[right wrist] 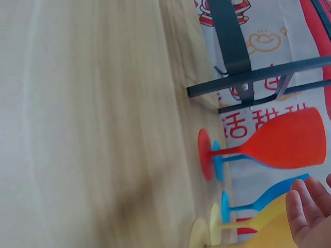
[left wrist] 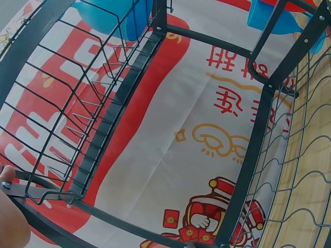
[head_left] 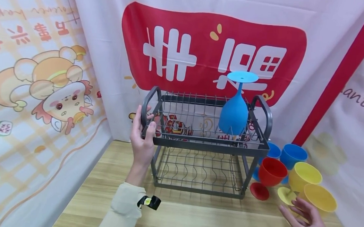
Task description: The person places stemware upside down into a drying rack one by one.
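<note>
Left hand (head_left: pixel 142 142) clamped on rack (head_left: pixel 198 146); right hand (head_left: pixel 312 224), fingers loosely apart, beside front goblet (head_left: pixel 322 198): careless nudge could topple it into yellow neighbour (head_left: pixel 304 177).

The head view is bright, with soft, even light. It seems to come from above, because the foot on top of the blue cup (head_left: pixel 233 113) looks lighter than the bowl below it. The surface (head_left: pixel 194 215) has a pale patch near the bottom. The front yellow cup (head_left: pixel 319 199), near the right side, looks stretched and tipped. The left wrist view is a bit greyer, but the rack (left wrist: pixel 118 114) looks mostly clear. In the right wrist view, a fuzzy shadow (right wrist: pixel 134 201) darkens the surface, and the wood lines look smeary.
</note>
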{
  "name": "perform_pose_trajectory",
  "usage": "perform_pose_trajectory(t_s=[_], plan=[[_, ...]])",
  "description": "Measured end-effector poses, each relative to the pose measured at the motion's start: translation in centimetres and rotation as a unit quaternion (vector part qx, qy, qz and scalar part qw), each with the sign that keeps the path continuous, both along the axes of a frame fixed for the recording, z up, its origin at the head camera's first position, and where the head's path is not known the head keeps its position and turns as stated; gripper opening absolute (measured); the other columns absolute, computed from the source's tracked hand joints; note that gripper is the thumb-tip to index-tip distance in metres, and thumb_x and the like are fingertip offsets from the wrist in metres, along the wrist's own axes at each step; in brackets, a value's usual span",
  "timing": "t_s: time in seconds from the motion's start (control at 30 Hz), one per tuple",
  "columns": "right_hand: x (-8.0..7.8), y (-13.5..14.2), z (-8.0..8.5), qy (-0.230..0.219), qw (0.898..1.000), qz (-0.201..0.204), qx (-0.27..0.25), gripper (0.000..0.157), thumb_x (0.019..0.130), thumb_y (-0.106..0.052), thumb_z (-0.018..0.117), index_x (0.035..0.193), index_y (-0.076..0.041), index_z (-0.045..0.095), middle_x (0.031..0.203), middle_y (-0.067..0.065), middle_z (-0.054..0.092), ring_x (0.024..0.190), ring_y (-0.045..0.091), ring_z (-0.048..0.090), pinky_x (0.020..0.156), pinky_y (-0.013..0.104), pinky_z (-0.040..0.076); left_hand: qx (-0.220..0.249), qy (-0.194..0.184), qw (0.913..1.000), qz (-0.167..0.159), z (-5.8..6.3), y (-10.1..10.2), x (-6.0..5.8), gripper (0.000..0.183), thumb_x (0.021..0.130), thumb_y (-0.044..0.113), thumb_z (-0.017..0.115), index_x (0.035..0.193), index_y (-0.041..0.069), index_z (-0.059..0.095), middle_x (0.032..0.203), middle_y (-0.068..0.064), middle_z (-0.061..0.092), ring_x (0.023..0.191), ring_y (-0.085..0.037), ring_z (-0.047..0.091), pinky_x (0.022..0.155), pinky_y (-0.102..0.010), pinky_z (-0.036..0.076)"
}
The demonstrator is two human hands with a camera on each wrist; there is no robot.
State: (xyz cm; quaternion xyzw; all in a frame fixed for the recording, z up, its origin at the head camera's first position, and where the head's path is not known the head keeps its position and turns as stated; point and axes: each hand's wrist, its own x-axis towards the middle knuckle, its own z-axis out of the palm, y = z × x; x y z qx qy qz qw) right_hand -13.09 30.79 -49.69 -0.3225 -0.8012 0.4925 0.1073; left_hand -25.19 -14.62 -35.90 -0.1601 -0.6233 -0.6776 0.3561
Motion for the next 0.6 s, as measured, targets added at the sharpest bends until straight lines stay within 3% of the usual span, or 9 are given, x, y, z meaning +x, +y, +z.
perform_pose_trajectory(t_s=[0.07,0.23,0.3,0.37,0.4,0.47,0.53,0.6], plan=[[0.2,0.5,-0.5,-0.01,1.0,-0.013,-0.005,0.095,0.087,-0.062,0.079,0.16,-0.012,0.044,0.152,0.016,0.056,0.09,-0.011,0.05,0.061,0.001,0.045,0.0,-0.002,1.0,0.001,0.0,0.0,0.0,0.064,0.107,0.013,0.054,0.167,0.021,0.033,0.16,-0.002,0.054,0.142,-0.041,0.051,0.109,-0.02,0.053],[0.7,1.7,-1.2,-0.042,0.997,-0.056,-0.017,0.103,0.083,-0.071,0.076,0.16,-0.01,0.043,0.153,0.019,0.054,0.101,0.015,0.061,0.056,0.006,0.041,0.0,-0.002,1.0,0.001,0.0,0.0,0.0,0.064,0.106,0.013,0.054,0.167,0.02,0.033,0.16,-0.004,0.053,0.143,-0.043,0.05,0.109,-0.02,0.053],[0.9,2.1,-1.4,-0.039,0.996,-0.083,-0.021,0.098,0.081,-0.073,0.077,0.153,-0.012,0.05,0.142,0.014,0.062,0.099,0.014,0.06,0.056,0.006,0.039,0.001,-0.001,1.0,-0.001,0.0,0.0,0.0,0.065,0.106,0.013,0.054,0.167,0.02,0.033,0.16,-0.005,0.053,0.143,-0.043,0.05,0.109,-0.02,0.053],[1.0,2.5,-1.6,-0.035,0.994,-0.1,-0.013,0.09,0.081,-0.074,0.076,0.144,-0.012,0.055,0.138,0.016,0.063,0.088,0.005,0.056,0.056,0.007,0.036,0.001,-0.001,1.0,-0.002,0.0,0.0,0.0,0.065,0.106,0.012,0.054,0.167,0.02,0.033,0.16,-0.005,0.053,0.142,-0.042,0.05,0.108,-0.02,0.053],[1.1,2.7,-1.7,-0.037,0.994,-0.106,-0.008,0.089,0.082,-0.074,0.075,0.141,-0.01,0.055,0.138,0.017,0.063,0.088,0.007,0.057,0.057,0.008,0.036,0.001,-0.002,1.0,-0.002,0.0,0.0,0.0,0.065,0.106,0.012,0.054,0.167,0.02,0.033,0.16,-0.005,0.054,0.142,-0.042,0.05,0.108,-0.02,0.053],[1.0,3.2,-1.8,-0.044,0.992,-0.116,-0.004,0.091,0.082,-0.074,0.075,0.137,-0.005,0.053,0.138,0.021,0.061,0.094,0.013,0.062,0.072,0.016,0.05,-0.001,-0.004,1.0,-0.001,0.0,0.0,0.0,0.065,0.106,0.013,0.054,0.167,0.02,0.033,0.16,-0.004,0.054,0.142,-0.04,0.051,0.107,-0.019,0.053],[1.0,3.4,-1.7,-0.056,0.991,-0.119,0.0,0.094,0.083,-0.075,0.071,0.139,-0.003,0.049,0.147,0.03,0.051,0.109,0.032,0.062,0.092,0.031,0.057,-0.003,-0.005,1.0,0.0,0.0,0.0,0.1,0.064,0.106,0.013,0.054,0.167,0.02,0.034,0.16,-0.004,0.054,0.142,-0.041,0.051,0.106,-0.019,0.054],[1.0,3.6,-1.7,-0.058,0.99,-0.132,-0.004,0.087,0.081,-0.078,0.071,0.137,-0.015,0.05,0.14,0.024,0.054,0.109,0.03,0.063,0.099,0.04,0.056,-0.005,-0.007,1.0,0.002,0.0,0.0,0.1,0.065,0.106,0.014,0.055,0.167,0.021,0.034,0.16,-0.003,0.054,0.143,-0.041,0.051,0.107,-0.02,0.054]])
